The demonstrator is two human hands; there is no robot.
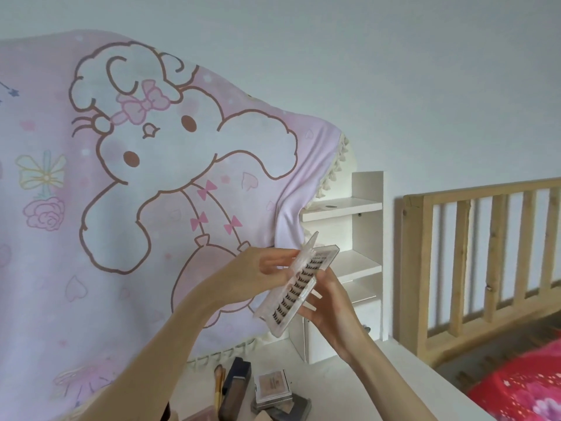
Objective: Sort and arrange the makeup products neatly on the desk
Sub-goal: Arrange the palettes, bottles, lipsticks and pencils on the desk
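A clear plastic case of false eyelashes [299, 287], with rows of dark lashes inside, is held up in front of me above the desk. My left hand [258, 268] pinches its open transparent lid at the upper left. My right hand [328, 302] grips the case tray from below and behind. On the white desk [358, 381] lie other makeup items: a dark foundation bottle [235, 387], yellow-handled brushes [219, 387] and stacked compact palettes [273, 390].
A pink cartoon cloth [136, 192] drapes over the desk's back. White shelves [358, 238] with a small drawer stand at the right rear. A wooden bed rail [485, 262] and red bedding [522, 387] lie to the right.
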